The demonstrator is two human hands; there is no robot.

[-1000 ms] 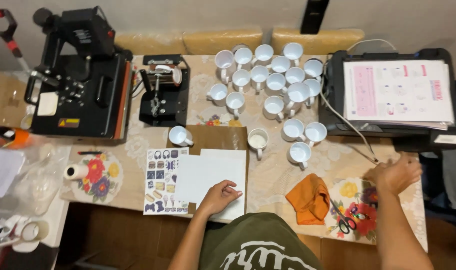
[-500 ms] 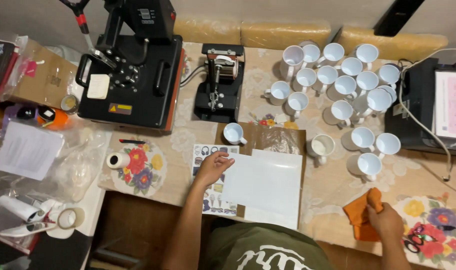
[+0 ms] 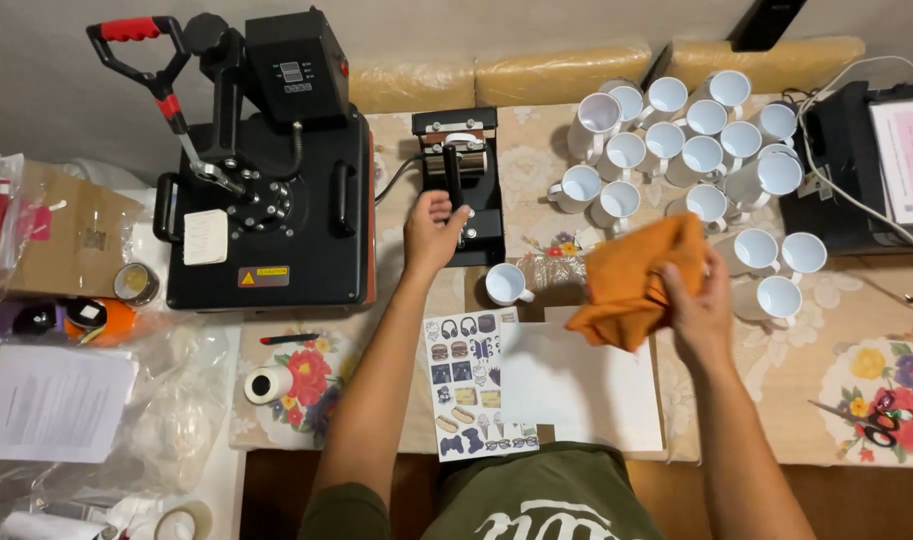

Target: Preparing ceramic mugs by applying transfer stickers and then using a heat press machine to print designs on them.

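The mug press [image 3: 463, 180] stands at the back of the worktop [image 3: 836, 420], just right of the large heat press [image 3: 266, 190]. My left hand [image 3: 433, 232] rests on the mug press handle. A single mug [image 3: 503, 284] sits directly before the mug press. The mug cluster [image 3: 691, 160] occupies the back right. My right hand [image 3: 698, 300] holds the cloth [image 3: 631, 275] above the blank sheets [image 3: 576, 385]; the printed sheet [image 3: 476, 385] lies left of them, at the front edge. Scissors [image 3: 871, 420] lie at the front right corner.

The printer [image 3: 891, 165] at three o'clock is cut by the edge; a mug [image 3: 744, 290] is partly hidden behind the cloth [image 3: 636, 275]
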